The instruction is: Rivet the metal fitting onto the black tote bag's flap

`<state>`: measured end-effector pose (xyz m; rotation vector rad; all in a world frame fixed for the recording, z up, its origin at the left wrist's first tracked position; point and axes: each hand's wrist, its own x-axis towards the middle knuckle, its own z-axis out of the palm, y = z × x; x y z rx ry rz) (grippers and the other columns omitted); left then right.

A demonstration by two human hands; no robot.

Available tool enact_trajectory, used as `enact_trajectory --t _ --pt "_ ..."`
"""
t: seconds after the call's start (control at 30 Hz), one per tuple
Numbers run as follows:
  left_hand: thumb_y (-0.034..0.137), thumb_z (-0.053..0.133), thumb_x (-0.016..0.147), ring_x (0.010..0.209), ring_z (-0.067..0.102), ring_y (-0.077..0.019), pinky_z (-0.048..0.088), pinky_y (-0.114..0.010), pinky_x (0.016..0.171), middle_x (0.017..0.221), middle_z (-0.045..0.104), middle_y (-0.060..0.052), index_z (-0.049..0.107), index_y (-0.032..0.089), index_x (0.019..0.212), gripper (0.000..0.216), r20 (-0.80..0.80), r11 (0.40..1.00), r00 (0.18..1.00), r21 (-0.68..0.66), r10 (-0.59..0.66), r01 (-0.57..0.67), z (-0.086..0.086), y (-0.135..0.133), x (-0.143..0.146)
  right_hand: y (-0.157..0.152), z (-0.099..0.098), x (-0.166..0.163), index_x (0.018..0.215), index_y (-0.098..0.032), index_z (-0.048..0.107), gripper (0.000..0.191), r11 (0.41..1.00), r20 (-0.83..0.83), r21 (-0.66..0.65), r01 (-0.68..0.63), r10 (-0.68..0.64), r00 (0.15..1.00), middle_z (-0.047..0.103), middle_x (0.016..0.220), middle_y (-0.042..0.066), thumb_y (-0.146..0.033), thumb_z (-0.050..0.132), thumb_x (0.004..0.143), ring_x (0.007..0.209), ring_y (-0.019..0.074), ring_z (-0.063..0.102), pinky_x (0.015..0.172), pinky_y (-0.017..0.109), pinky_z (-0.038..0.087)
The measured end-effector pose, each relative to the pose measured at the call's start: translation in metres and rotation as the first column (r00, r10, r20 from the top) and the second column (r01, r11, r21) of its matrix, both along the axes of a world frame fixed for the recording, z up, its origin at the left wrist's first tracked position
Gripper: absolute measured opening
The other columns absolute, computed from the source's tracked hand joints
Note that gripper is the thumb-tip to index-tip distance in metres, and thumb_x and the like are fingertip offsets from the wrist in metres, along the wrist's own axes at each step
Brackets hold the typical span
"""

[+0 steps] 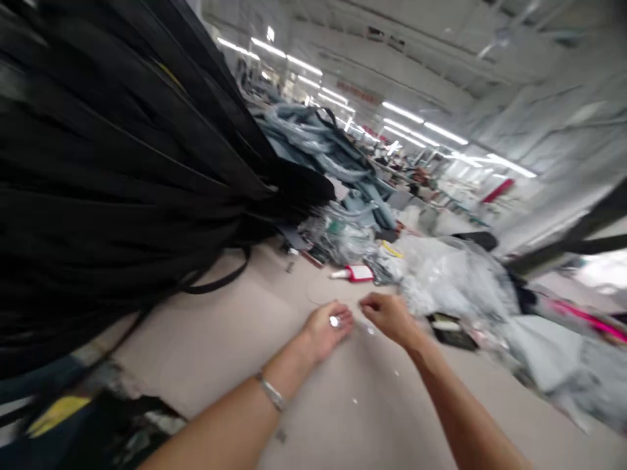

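My left hand (327,330) is turned palm up above the pale table, its fingers curled. A small shiny, silvery round piece (335,321) lies in it. Just to the right, my right hand (386,314) is closed, with thumb and fingers pressed together; whatever they hold, if anything, is hidden. Near the right hand, small bright bits (371,331) lie on the tabletop. A small red bottle (360,273) with a white label and white nozzle lies beyond both hands.
A big heap of black fabric (127,196) looms at the left, a loose strap hanging onto the table (235,333). Clear plastic bags (450,274) and a dark box-like item (451,331) lie to the right. Blue-grey pieces (318,143) are piled farther back.
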<state>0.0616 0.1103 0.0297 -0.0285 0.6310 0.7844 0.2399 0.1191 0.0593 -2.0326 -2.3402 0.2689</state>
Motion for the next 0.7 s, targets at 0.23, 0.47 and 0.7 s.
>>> enact_trajectory --t 0.23,0.47,0.7 --pt "0.022 0.041 0.106 0.073 0.071 -0.0181 0.061 -0.026 0.07 0.081 0.069 -0.013 0.066 0.006 0.091 0.033 -0.008 1.0 1.0 -0.005 -0.019 0.019 -0.023 0.011 0.015 -0.017 -0.004 0.022 0.133 -0.013 0.064 0.05 0.991 0.018 -0.075 -0.109 0.111 0.994 0.073 0.124 0.013 -0.006 0.052 0.084 0.107 0.0218 0.07 0.099 0.032 0.052" --pt "0.02 0.044 0.104 0.072 0.072 -0.0193 0.062 -0.025 0.066 0.082 0.071 -0.016 0.066 0.005 0.091 0.03 -0.05 1.0 0.999 0.026 -0.004 0.005 -0.02 0.01 0.015 -0.032 -0.01 0.03 0.119 -0.009 0.065 0.039 0.918 0.312 -0.201 -0.342 0.391 0.866 0.068 0.122 0.016 -0.001 0.051 0.084 0.111 0.0245 0.062 0.101 0.035 0.048" --pt "0.02 0.043 0.105 0.069 0.072 -0.0201 0.062 -0.026 0.062 0.082 0.071 -0.017 0.067 0.003 0.097 0.031 -0.06 0.999 0.998 0.035 -0.032 0.034 -0.019 0.011 0.014 -0.016 -0.009 0.03 0.108 -0.008 0.066 0.025 0.909 0.341 -0.238 -0.342 0.408 0.847 0.07 0.107 0.015 -0.002 0.051 0.088 0.102 0.0242 0.064 0.092 0.031 0.048"
